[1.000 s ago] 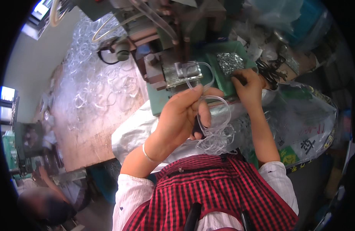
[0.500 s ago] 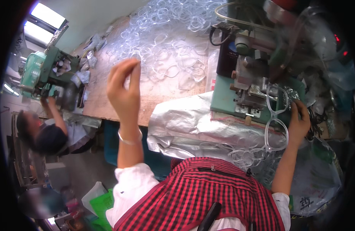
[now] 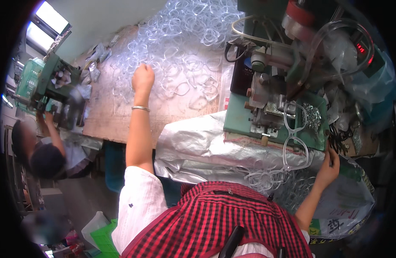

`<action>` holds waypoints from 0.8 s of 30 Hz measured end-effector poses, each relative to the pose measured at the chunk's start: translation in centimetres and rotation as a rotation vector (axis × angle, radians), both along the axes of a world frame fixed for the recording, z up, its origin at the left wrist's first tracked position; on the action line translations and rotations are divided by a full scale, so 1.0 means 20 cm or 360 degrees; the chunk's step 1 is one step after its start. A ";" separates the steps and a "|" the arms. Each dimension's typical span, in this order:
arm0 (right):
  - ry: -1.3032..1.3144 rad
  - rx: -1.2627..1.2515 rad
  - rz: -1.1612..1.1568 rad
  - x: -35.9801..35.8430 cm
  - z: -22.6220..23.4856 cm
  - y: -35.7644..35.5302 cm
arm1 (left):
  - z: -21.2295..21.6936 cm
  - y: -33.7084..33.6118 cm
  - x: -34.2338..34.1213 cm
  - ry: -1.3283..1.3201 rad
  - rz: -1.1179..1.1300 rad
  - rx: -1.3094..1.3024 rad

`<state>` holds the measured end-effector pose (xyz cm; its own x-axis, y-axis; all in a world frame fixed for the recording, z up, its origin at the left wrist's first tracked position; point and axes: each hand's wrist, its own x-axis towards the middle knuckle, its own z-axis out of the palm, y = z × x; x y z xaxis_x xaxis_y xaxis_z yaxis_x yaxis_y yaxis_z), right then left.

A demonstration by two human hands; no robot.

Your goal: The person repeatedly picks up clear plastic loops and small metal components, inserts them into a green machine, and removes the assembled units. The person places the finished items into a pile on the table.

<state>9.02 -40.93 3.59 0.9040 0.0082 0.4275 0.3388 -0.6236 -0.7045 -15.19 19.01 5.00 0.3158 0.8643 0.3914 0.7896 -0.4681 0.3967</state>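
Observation:
My left hand (image 3: 143,79) reaches over the table, its fingers curled closed at the near side of a heap of clear plastic eyeglass frames (image 3: 193,23). Whether a frame is in those fingers is hidden. My right hand (image 3: 327,171) is at the front right corner of a green bench machine (image 3: 236,118), fingers loosely bent and apart, fingertips by the edge of its tray. I see nothing held there. One clear eyeglass frame (image 3: 295,139) hangs at the machine's front, to the left of my right hand. Small shiny metal parts (image 3: 312,117) fill the machine's tray.
Silver sheeting (image 3: 193,133) covers the table's front edge, with more clear frames (image 3: 266,178) below the machine. A large plastic bag (image 3: 342,206) lies at right. A co-worker (image 3: 47,159) handles another green machine (image 3: 56,79) at left. Dark cords (image 3: 339,139) lie beside the tray.
My left hand has moved forward to the heap, its raised pinch now a fist. My right hand has dropped from the tray of metal parts to its front corner. The view has shifted slightly.

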 end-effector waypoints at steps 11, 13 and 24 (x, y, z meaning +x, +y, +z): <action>0.0409 0.0578 0.1176 -0.02 0.57 0.66 | -0.03 -0.45 0.24 -0.0053 -0.0585 0.0338; 0.0432 0.0528 0.1073 0.06 0.60 0.83 | 0.08 -0.58 0.29 -0.0496 -0.0774 0.0193; 0.0535 0.1074 0.1233 -0.01 0.51 0.91 | 0.52 -1.12 0.43 -0.2098 -0.1986 -0.0355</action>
